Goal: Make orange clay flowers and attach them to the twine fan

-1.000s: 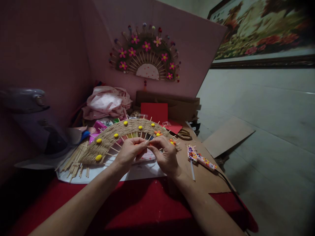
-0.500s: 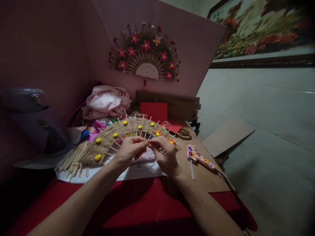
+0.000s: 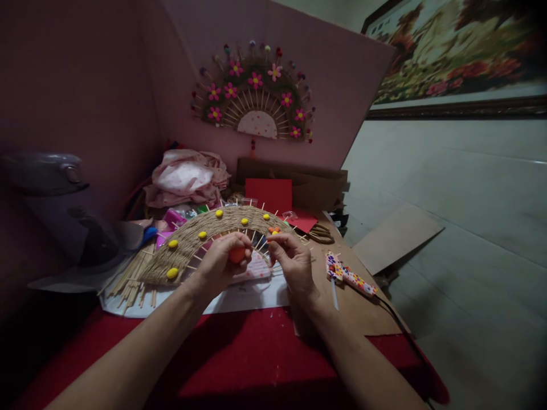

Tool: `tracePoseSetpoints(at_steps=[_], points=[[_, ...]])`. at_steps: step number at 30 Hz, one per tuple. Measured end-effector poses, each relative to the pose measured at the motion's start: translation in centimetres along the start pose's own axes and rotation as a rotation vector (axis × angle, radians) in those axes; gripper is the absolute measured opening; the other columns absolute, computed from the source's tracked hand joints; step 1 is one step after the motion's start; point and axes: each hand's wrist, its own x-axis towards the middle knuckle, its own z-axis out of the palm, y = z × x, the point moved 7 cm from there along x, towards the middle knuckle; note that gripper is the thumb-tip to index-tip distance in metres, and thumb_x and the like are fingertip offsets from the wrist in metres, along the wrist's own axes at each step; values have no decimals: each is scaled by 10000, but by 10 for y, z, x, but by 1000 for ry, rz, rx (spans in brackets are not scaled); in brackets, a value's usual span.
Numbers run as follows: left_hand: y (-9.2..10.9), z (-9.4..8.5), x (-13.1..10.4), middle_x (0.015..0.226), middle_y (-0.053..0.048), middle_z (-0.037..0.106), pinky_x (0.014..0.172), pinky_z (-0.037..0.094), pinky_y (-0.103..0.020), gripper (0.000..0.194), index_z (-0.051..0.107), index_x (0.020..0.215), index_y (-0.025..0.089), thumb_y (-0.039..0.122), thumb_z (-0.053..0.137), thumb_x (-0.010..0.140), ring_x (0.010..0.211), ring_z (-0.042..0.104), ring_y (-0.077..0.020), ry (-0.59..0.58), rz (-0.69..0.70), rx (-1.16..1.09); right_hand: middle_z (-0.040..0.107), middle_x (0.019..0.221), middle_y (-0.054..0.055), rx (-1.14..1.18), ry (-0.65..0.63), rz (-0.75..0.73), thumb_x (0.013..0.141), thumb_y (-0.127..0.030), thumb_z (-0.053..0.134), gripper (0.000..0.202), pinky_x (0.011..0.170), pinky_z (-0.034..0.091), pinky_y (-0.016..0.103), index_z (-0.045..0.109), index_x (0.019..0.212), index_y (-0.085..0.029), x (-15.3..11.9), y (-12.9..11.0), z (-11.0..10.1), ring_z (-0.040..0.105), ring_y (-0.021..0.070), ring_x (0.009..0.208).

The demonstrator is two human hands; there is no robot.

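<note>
The left hand [image 3: 217, 263] is holding an orange clay ball [image 3: 236, 254] while the right hand [image 3: 293, 263] is pinching a tiny bit, above the woven fan [image 3: 192, 239].

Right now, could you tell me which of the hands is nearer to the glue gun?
Right. The right hand sits just left of the glue gun; the left hand lies farther left, holding an orange lump.
</note>
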Motion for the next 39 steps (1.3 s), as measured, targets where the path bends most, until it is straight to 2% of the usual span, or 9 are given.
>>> tracePoseSetpoints(at_steps=[3,7,12,17,24,27,33,36,39], points=[[-1,3,0,542,-13,537,383,277,-164,48,541,590,141,168,530,628,433,435,-75,-34,-37,-78,531,602,-43,164,-9,109,758,-320,663,151,452,421,217,643,834,-191,3,11,1,493,80,481],[2,6,-2,579,-37,553,398,306,-180,90,535,577,137,183,506,649,472,472,-98,-39,-56,-133,542,633,-39,295,3,198,724,-318,697,182,452,431,202,649,835,-182,4,19,0,501,72,500],[-2,5,-1,616,-35,568,425,347,-182,114,605,686,124,114,506,630,490,492,-95,-21,-77,-129,540,611,-40,325,-9,229,720,-319,706,182,456,436,193,658,822,-176,3,19,1,496,69,507],[0,4,1,627,-42,570,437,347,-176,100,561,567,123,61,481,571,510,487,-91,-39,-18,-139,543,607,-35,335,-4,258,705,-325,717,184,458,436,197,665,797,-175,1,19,2,494,73,514],[6,10,-6,655,-61,595,483,398,-209,128,597,596,114,186,508,653,554,502,-109,-31,-22,-160,547,627,-29,403,-3,289,700,-317,721,182,463,429,191,671,797,-171,1,20,3,496,71,533],[3,5,-3,644,-40,595,497,398,-188,67,610,627,114,161,561,626,564,513,-95,11,-21,-111,553,630,-27,425,-11,305,701,-319,720,184,466,433,193,669,801,-172,1,22,3,500,73,538],[-8,-3,-2,615,-20,599,486,392,-189,170,637,736,126,101,563,585,512,500,-82,94,-67,75,608,674,-13,364,-72,244,688,-270,735,179,493,457,214,666,827,-180,1,18,7,553,96,573],[-8,-3,-6,571,8,545,466,374,-191,114,634,739,135,205,611,652,480,462,-74,123,-53,151,609,676,-22,290,-99,175,689,-251,736,165,492,450,229,657,820,-191,1,13,9,547,98,552],[-9,5,-5,496,31,477,409,274,-166,228,609,693,136,357,661,712,423,379,-51,6,-6,213,590,681,-27,181,-108,92,697,-256,731,108,497,422,231,657,741,-191,1,6,10,501,83,533]])
